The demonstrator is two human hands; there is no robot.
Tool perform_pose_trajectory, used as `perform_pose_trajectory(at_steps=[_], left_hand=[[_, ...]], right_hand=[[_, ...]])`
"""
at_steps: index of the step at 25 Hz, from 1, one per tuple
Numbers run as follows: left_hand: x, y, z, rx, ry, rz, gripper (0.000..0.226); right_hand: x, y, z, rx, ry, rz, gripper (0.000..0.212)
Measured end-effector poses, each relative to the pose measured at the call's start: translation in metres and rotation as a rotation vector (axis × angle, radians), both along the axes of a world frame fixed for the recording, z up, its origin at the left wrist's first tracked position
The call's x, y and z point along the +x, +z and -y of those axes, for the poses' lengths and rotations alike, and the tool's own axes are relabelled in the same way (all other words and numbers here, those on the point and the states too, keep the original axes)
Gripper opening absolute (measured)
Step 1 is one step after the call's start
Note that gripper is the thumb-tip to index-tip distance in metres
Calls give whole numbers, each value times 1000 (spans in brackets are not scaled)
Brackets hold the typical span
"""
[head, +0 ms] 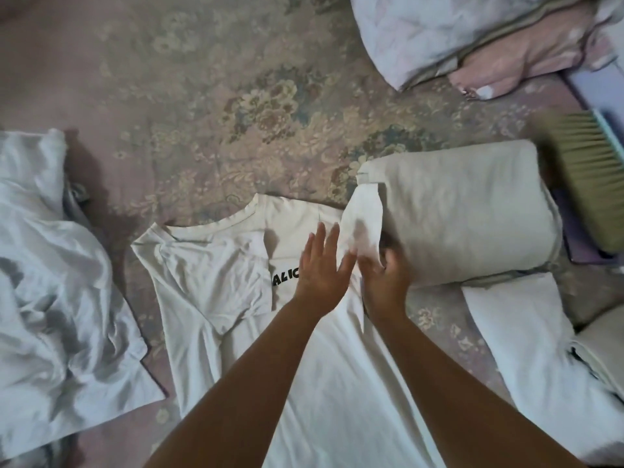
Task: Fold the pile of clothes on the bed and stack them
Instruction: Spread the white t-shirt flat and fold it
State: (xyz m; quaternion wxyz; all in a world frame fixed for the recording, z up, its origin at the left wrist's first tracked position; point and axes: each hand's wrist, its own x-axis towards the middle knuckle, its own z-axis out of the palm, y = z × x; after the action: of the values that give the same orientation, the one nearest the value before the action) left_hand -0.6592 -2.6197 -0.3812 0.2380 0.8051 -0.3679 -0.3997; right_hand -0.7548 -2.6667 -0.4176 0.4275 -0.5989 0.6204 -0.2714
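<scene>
A cream T-shirt [219, 298] with black letters lies flat on the flowered bedspread [202, 113], neckline toward the far side. Its left sleeve is folded inward over the chest. My left hand [322, 265] lies flat with straight fingers on the chest beside the letters. My right hand [381, 275] grips the shirt's right sleeve [363, 224], which is lifted and blurred. A crumpled pile of white clothes [57, 282] lies at the left. Folded beige and white garments [466, 214] sit at the right.
A folded white piece [526, 349] lies at the lower right. A quilt and pink pillow [489, 38] fill the far right corner. A bristle brush [587, 177] rests at the right edge, behind the folded stack.
</scene>
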Motion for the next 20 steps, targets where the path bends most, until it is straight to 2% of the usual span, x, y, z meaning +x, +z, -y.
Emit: perform_pose_trajectory(at_steps=[1, 2, 3, 4, 7, 8, 11, 14, 15, 17, 20], left_hand=[[5, 12, 10, -31, 196, -315, 67], [13, 23, 18, -52, 386, -521, 74], [23, 30, 22, -34, 513, -569, 79], [34, 32, 22, -5, 605, -558, 77], [75, 23, 0, -10, 879, -360, 18], [91, 17, -15, 25, 955, -350, 14], [119, -15, -57, 201, 1003, -286, 31], [116, -36, -78, 127, 983, -237, 42], [114, -38, -77, 101, 931, -147, 39], [112, -37, -77, 45, 956, 17, 19], [122, -35, -89, -26, 1103, 159, 12]], right_hand=[[3, -3, -5, -176, 173, -42, 23], [12, -1, -11, -297, 325, -44, 20], [23, 2, -17, -368, 452, -21, 21], [34, 4, -24, -404, 563, 15, 27], [63, -3, -51, -495, 807, 43, 32], [65, -7, -58, -505, 864, 9, 32], [59, -22, -68, -496, 946, -72, 33], [59, -35, -48, -391, 820, -181, 37], [65, -39, -37, -340, 754, -201, 39], [77, -39, -16, -240, 660, -212, 40], [100, -32, 26, -300, 738, -372, 45]])
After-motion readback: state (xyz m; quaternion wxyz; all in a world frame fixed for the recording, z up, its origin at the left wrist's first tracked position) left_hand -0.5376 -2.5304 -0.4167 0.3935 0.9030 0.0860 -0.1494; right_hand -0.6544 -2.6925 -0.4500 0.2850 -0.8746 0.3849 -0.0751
